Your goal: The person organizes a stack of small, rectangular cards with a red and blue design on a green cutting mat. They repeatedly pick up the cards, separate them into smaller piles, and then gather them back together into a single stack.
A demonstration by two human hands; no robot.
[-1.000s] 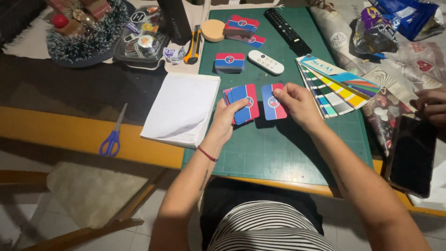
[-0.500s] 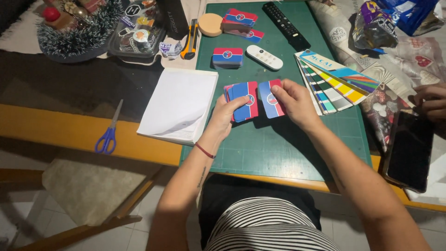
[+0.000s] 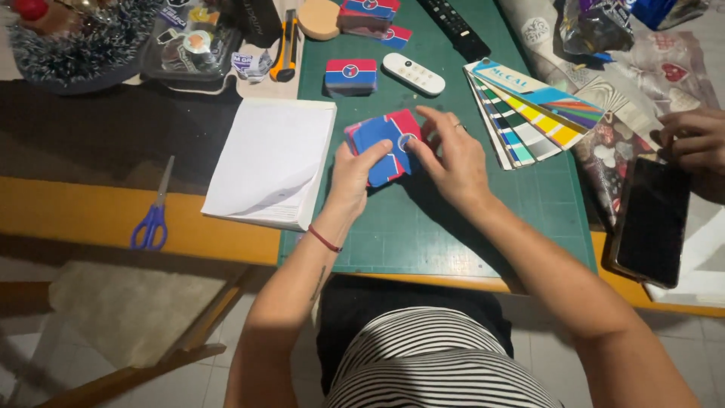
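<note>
on the green cutting mat (image 3: 468, 227) of our worktop, our left hand (image 3: 353, 180) grips a fan of red-and-blue cards (image 3: 384, 145) while our right hand (image 3: 451, 160) pinches its edge; squaring them likely needs aligned edges.

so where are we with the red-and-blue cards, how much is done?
Done, apparently: one squared stack sits on the green mat, more at its far edge. In hand: left hand and right hand hold a loose bunch of cards, edges uneven. Left: that bunch isn't squared up or set down.
</note>
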